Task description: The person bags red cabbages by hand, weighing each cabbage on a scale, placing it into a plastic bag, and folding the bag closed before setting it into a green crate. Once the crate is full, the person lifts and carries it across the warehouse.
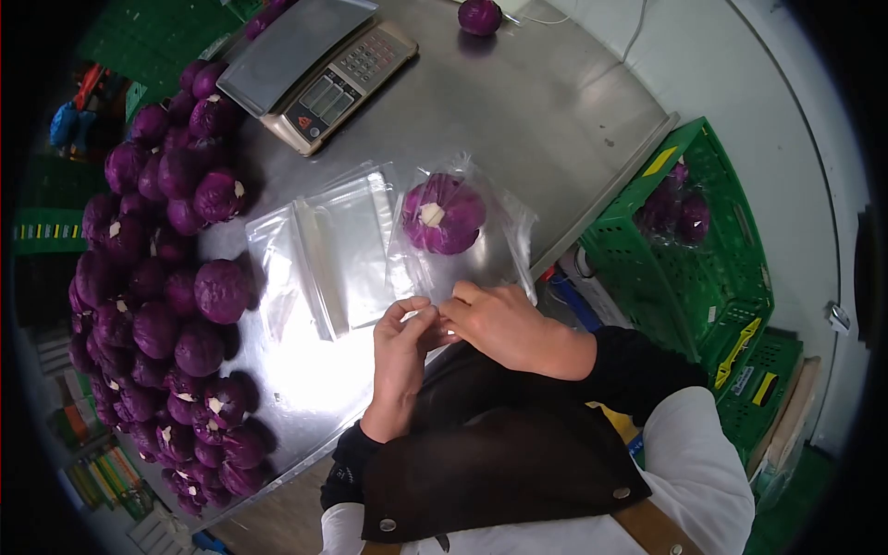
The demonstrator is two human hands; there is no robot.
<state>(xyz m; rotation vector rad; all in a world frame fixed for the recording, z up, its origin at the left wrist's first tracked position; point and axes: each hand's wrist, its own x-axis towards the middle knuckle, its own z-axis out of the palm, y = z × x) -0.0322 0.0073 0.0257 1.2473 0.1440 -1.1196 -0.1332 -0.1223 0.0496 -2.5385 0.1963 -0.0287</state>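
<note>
A purple cabbage lies inside a clear plastic bag on the steel table, with its pale cut stem showing. Both hands meet at the bag's near edge, close to the front of the table. My left hand has its thumb and fingers pinched together there. My right hand is closed beside it, fingers bent towards the left fingertips. What lies between the fingers is too small and hidden to make out. Left of the cabbage is a stack of flat clear bags.
Many purple cabbages are heaped along the table's left side. A digital scale stands at the back, and a single cabbage sits farther off. Right of the steel table, a green crate holds bagged cabbages.
</note>
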